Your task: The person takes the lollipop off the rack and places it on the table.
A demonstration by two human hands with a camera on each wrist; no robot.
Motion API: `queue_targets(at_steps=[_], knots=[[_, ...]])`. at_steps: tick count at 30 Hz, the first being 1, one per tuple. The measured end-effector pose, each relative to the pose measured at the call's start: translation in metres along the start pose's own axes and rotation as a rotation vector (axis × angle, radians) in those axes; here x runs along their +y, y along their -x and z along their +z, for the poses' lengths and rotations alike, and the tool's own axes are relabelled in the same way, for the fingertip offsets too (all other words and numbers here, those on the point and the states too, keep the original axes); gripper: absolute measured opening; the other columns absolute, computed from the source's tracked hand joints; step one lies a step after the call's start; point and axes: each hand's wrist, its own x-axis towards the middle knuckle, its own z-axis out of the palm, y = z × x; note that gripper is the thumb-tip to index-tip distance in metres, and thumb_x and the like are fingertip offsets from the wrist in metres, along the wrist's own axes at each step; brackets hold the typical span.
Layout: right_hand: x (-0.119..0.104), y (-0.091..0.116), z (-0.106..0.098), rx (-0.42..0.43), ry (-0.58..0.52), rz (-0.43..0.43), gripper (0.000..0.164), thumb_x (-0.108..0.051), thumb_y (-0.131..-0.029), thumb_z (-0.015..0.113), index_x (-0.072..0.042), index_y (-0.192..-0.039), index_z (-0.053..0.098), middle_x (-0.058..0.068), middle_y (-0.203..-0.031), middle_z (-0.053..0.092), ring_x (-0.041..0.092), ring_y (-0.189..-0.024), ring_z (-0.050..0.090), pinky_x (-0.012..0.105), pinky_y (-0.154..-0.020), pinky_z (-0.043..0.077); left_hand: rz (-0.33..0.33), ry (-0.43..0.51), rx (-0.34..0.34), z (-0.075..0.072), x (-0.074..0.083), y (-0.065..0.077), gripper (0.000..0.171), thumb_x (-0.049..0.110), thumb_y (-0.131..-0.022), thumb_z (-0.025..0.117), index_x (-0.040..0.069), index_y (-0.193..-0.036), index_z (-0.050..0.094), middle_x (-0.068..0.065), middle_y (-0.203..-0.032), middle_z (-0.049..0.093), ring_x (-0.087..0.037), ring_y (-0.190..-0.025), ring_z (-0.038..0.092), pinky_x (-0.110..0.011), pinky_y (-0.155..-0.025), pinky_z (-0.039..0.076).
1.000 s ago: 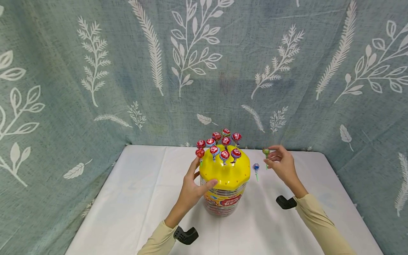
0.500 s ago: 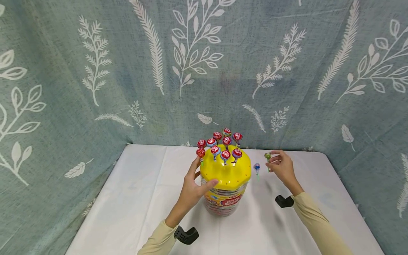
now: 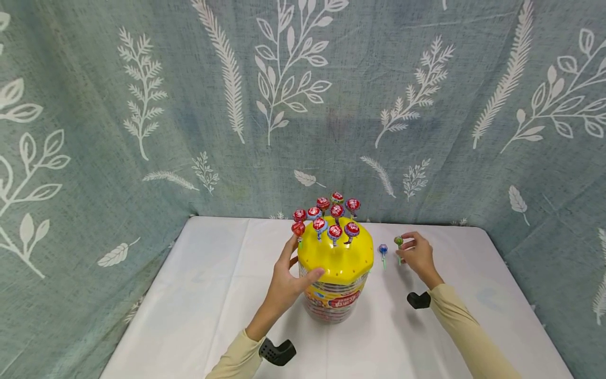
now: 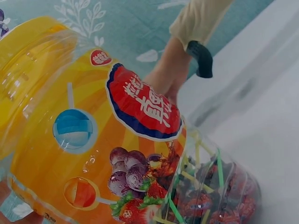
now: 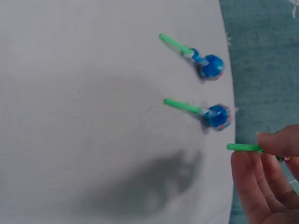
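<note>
A clear plastic candy jar (image 3: 335, 305) with a yellow lid (image 3: 331, 258) stands upright on the table. Several wrapped lollipops (image 3: 334, 232) stick up from holes in that lid. My left hand (image 3: 286, 281) grips the jar at its left edge, thumb over the lid and fingers round the side. To the right of the jar, my right hand (image 3: 418, 258) pinches a green-wrapped lollipop (image 3: 399, 241) upright. In the right wrist view its green stick (image 5: 244, 147) shows between thumb and fingers, and the candy end is mostly hidden. Two blue lollipops (image 5: 217, 116) lie on the cloth nearby.
A white cloth covers the table (image 3: 199, 295). Behind it hangs a grey-green curtain (image 3: 303, 158) with white leaf prints, meeting the table's far edge. More lollipops (image 4: 224, 191) are packed inside the jar's lower part.
My right hand has moved slightly lower in the head view, toward the table, with the green lollipop still pinched. My left hand and the jar have stayed where they were.
</note>
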Motion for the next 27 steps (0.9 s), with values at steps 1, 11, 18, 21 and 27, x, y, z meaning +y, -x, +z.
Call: queue_targets(at_steps=[1,11,18,21,27], knots=[[0.003,-0.001,0.002,0.002,0.013,0.014,0.043,0.008,-0.073,0.072,0.003,-0.112,0.057,0.019,-0.083,0.062,0.012,-0.055,0.059,0.040,-0.054,0.056,-0.002,-0.001,0.002,0.000,0.000,0.000,0.084,0.020,-0.083,0.071,0.005,-0.149,0.021,-0.012,-0.151,0.028,-0.033,-0.135,0.029,-0.053,-0.105,0.031],[0.029,-0.008,0.016,0.002,0.097,0.100,0.040,0.003,-0.074,0.070,0.005,-0.112,0.058,0.018,-0.084,0.062,0.016,-0.057,0.056,0.027,-0.048,0.050,-0.065,-0.001,0.011,-0.002,0.004,-0.001,0.083,0.023,-0.081,0.070,0.008,-0.149,0.024,-0.013,-0.151,0.028,-0.031,-0.136,0.025,-0.051,-0.107,0.029],[0.038,-0.009,0.018,0.015,0.178,0.055,0.040,0.004,-0.069,0.069,0.006,-0.108,0.061,0.015,-0.077,0.064,0.014,-0.056,0.053,0.023,-0.046,0.045,-0.073,0.017,-0.039,-0.001,0.008,-0.003,0.086,0.024,-0.081,0.069,0.008,-0.149,0.019,-0.013,-0.152,0.023,-0.032,-0.139,0.019,-0.053,-0.109,0.024],[0.038,-0.009,0.018,0.011,0.172,0.045,0.040,0.005,-0.069,0.068,0.006,-0.108,0.061,0.015,-0.077,0.063,0.013,-0.053,0.053,0.023,-0.045,0.046,-0.067,0.012,-0.062,-0.003,0.007,-0.007,0.087,0.025,-0.080,0.070,0.008,-0.148,0.018,-0.012,-0.153,0.021,-0.031,-0.140,0.016,-0.053,-0.109,0.023],[0.035,-0.007,0.017,-0.002,0.187,0.073,0.041,0.003,-0.072,0.070,0.006,-0.112,0.059,0.016,-0.081,0.063,0.017,-0.058,0.055,0.025,-0.049,0.047,-0.067,0.013,-0.080,-0.002,-0.017,-0.014,0.089,0.028,-0.080,0.070,0.014,-0.149,0.017,-0.007,-0.154,0.019,-0.028,-0.142,0.012,-0.055,-0.110,0.018]])
